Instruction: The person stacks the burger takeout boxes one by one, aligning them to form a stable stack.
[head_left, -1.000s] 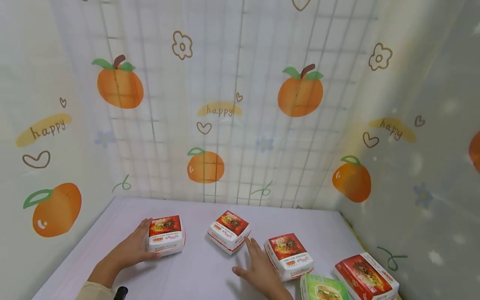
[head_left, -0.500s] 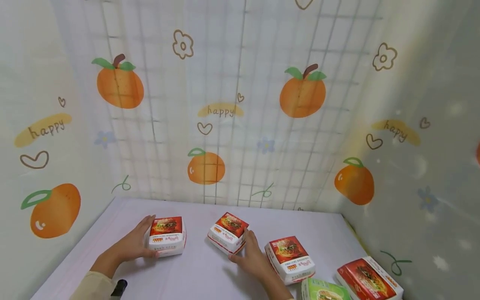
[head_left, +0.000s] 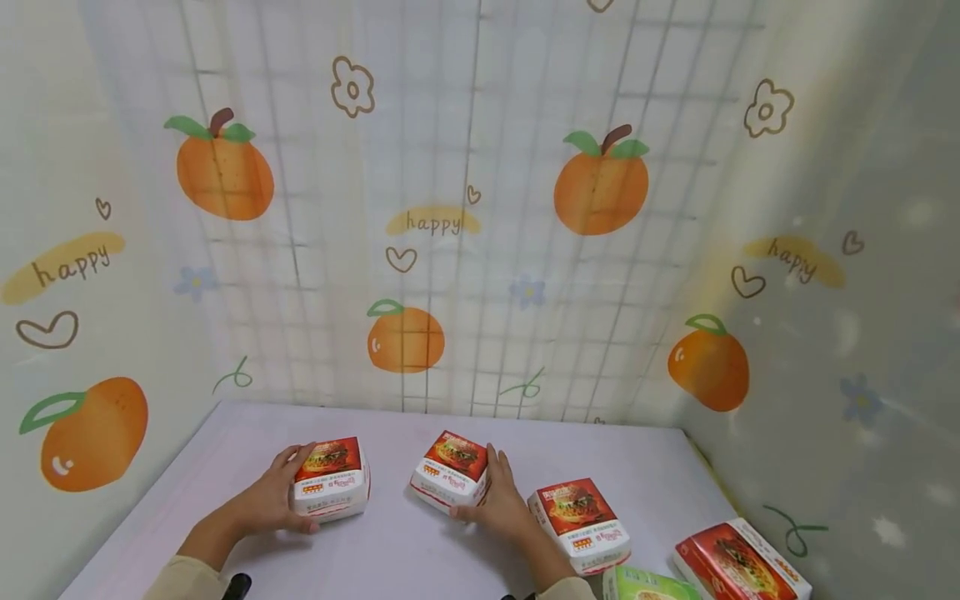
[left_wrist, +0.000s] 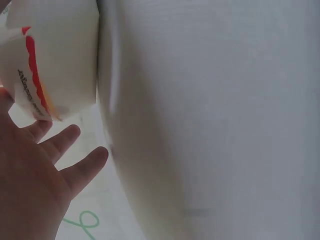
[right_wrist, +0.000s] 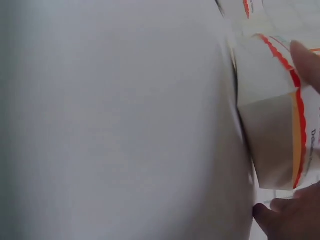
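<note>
In the head view, my left hand (head_left: pixel 266 500) lies along the left side of a red-and-white burger box (head_left: pixel 330 479). Its thumb extends past the front corner; in the left wrist view the fingers (left_wrist: pixel 82 170) spread fairly straight beside the box (left_wrist: pixel 60 65). My right hand (head_left: pixel 501 504) holds a second burger box (head_left: pixel 450 471) at its right side, thumb across the front and fingers along the side. The right wrist view has the thumb against this box (right_wrist: pixel 270 135), whose underside edge meets the table. Both boxes sit with their burger pictures up.
Just right of my right hand stands another red-and-white burger box (head_left: pixel 579 525). A green box (head_left: pixel 648 585), partly cut off, and a red box (head_left: pixel 742 558) lie at the front right. Fruit-print curtains (head_left: pixel 495 350) border the lilac-white table (head_left: pixel 405 567) at back and sides.
My right hand has moved forward from beside the middle box and taken hold of it. That box has turned slightly. The left hand stays at the left box, and the view has shifted a little.
</note>
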